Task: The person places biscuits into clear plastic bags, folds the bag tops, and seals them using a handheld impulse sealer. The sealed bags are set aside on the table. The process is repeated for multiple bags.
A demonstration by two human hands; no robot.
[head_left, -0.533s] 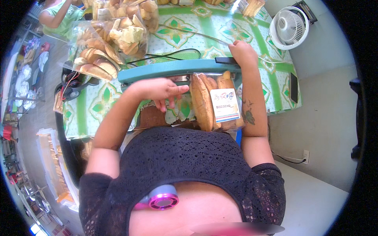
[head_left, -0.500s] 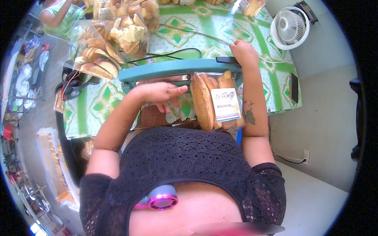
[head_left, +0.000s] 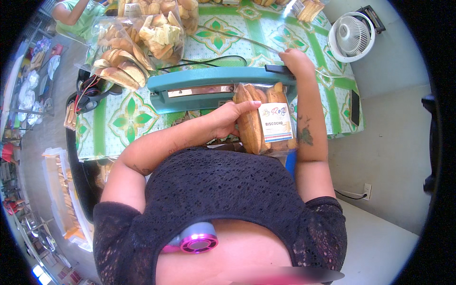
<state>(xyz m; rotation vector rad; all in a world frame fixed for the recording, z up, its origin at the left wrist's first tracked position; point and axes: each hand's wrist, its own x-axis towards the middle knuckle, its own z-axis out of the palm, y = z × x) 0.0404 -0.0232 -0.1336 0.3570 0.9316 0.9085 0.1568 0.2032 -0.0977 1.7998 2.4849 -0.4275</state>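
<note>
My left hand (head_left: 231,116) grips the left side of a clear bag of long toasted bread pieces (head_left: 251,124), thumb on top and fingers mostly hidden underneath. The bag carries a white label and stands before my chest, its upper end against a teal bar-type bag sealer (head_left: 199,79). My right hand (head_left: 297,61) is closed at the sealer's right end, over its black handle (head_left: 278,70); its fingertips are partly hidden. The sealer's arm lies low across its base, and I cannot tell whether the bag's edge is between them.
Filled bread bags (head_left: 124,57) crowd the table's far left. Headphones (head_left: 90,95) lie at the left edge, a phone (head_left: 355,107) at the right. A white fan (head_left: 351,35) stands by the wall. Cords cross the patterned tablecloth (head_left: 130,118). Another person's arm (head_left: 71,13) shows far left.
My left hand has moved right from above the table and taken hold of the bag's left side. My right hand stays at the sealer's handle.
</note>
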